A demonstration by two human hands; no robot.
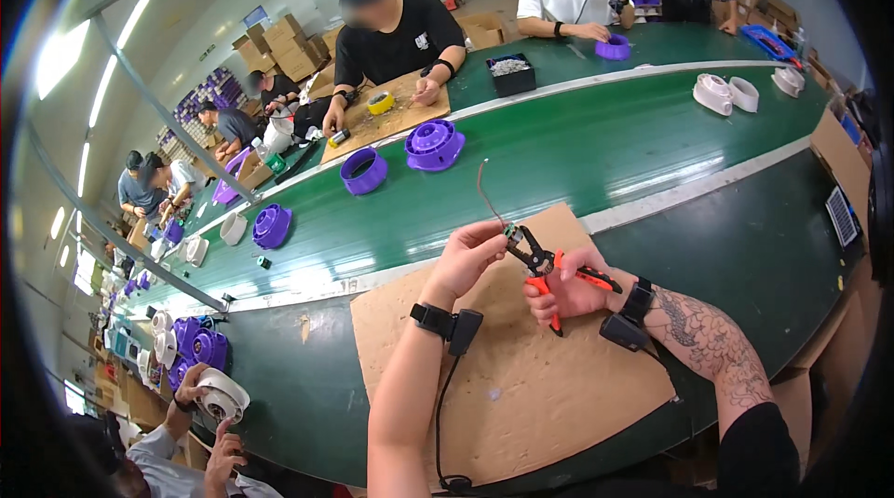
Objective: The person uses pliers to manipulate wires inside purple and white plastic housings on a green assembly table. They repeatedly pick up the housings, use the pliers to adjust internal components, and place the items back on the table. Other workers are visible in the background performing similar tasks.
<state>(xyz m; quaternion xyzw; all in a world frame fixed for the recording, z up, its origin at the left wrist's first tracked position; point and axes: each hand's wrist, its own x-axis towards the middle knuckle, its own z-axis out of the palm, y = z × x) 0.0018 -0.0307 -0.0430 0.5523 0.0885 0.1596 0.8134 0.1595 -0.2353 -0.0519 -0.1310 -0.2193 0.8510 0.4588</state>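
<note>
My right hand (579,289) is closed round the red-and-black handles of a pair of wire strippers (535,256). Their dark jaws point up and left, toward the fingertips of my left hand (463,260). Those fingertips pinch a small greenish part (511,231) right at the jaws; its details are too small to make out. A thin reddish-brown wire (483,189) rises from it, curving upward above the conveyor. Both hands are held over a flat cardboard sheet (521,395) on the green table.
Beyond the sheet runs a green conveyor belt (605,139) carrying purple housings (434,145) and white housings (713,95). Across it, a co-worker sits at a wooden board (410,116). At lower left, another person's hands hold a white housing (223,395). A cardboard box (838,158) stands at right.
</note>
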